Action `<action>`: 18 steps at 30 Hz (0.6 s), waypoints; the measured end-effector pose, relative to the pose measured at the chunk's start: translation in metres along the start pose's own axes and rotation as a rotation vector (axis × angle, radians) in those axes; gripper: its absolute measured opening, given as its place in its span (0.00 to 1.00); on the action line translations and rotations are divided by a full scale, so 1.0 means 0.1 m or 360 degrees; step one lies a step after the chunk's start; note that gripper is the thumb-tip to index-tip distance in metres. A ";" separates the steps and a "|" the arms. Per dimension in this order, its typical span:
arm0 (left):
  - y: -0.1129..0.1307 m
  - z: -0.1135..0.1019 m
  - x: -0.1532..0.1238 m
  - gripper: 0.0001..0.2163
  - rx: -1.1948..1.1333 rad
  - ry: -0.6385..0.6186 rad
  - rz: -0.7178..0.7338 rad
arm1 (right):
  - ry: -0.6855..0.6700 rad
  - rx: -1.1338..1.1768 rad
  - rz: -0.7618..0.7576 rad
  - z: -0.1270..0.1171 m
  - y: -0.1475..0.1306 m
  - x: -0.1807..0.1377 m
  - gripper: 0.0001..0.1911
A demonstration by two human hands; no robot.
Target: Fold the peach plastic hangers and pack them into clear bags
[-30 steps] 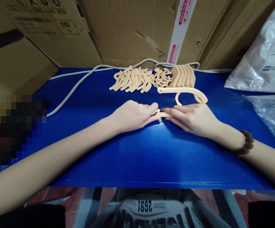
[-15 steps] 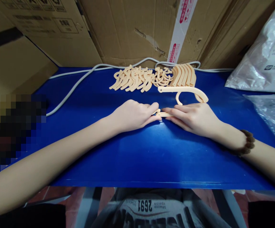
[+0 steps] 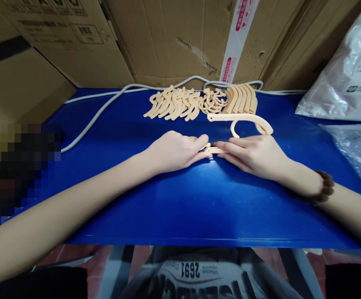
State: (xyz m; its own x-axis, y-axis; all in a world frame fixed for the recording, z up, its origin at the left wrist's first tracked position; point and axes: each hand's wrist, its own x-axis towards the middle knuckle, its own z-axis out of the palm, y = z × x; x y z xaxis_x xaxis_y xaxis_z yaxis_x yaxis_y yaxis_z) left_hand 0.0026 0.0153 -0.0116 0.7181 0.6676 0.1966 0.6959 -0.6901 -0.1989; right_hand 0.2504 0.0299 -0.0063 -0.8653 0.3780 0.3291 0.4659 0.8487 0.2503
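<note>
The fingers of my left hand (image 3: 180,150) are closed on a small beige plastic piece (image 3: 205,146), mostly covered by the thumb. My right hand (image 3: 256,154) pinches a beige plastic hanger arm (image 3: 215,150), its end showing between the two hands and meeting the small piece. How the two parts join cannot be made out. Just beyond my right hand lies another hanger arm (image 3: 239,118) with a curved hook piece (image 3: 234,129) below it. Farther back are a pile of curved hanger arms (image 3: 174,104), a heap of hooks (image 3: 213,101) and a neat row of arms (image 3: 241,99).
A white cable (image 3: 99,118) runs along the back of the blue table (image 3: 174,207). Cardboard boxes (image 3: 168,45) stand behind and at the left. Plastic bags (image 3: 342,87) lie at the right. A pixelated patch covers something dark at the left edge.
</note>
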 end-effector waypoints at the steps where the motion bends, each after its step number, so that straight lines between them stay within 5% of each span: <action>1: 0.00 0.00 0.00 0.20 0.0001 -0.0008 -0.0004 | -0.0005 -0.0002 0.0005 0.00 0.00 0.00 0.19; 18: 0.00 0.00 0.00 0.21 -0.0003 0.0002 -0.0005 | 0.0018 -0.0022 -0.0014 -0.01 -0.01 0.00 0.18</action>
State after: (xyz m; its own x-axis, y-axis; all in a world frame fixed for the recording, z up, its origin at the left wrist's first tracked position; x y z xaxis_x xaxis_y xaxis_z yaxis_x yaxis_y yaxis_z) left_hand 0.0032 0.0153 -0.0114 0.7159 0.6693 0.1986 0.6981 -0.6884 -0.1967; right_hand 0.2501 0.0290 -0.0054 -0.8672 0.3663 0.3372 0.4609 0.8467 0.2657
